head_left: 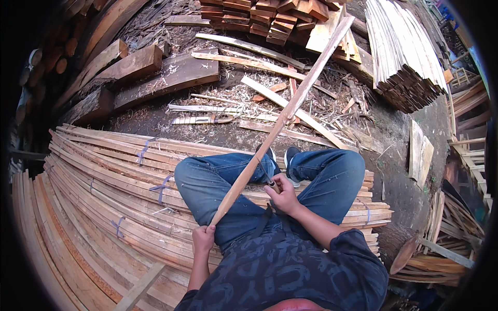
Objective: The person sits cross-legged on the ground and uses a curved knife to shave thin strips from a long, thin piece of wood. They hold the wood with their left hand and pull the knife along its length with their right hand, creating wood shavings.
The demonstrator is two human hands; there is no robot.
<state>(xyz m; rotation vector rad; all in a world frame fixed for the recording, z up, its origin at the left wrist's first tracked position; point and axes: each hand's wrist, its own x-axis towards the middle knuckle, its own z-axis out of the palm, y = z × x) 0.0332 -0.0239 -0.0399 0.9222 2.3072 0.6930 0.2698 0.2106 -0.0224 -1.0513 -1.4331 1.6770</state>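
A long, tapering wooden pole (280, 126) slants from near my lap up to the far right, crossing between my knees. My left hand (203, 238) is closed around its near end, beside my left thigh. My right hand (284, 196) grips a knife (273, 186) by its short wooden handle. The thin dark blade runs up toward the pole's right side; I cannot tell whether it touches the wood. Both legs are bent apart under the pole as I sit on bundled wooden strips (124, 207).
Thick beams (166, 78) lie at the far left. Stacked boards (275, 20) and a pale plank bundle (407, 57) stand farther off. Loose slats (290, 111) and shavings cover the ground ahead, with a wooden-handled tool (202, 119) among them. A log (404, 251) lies at right.
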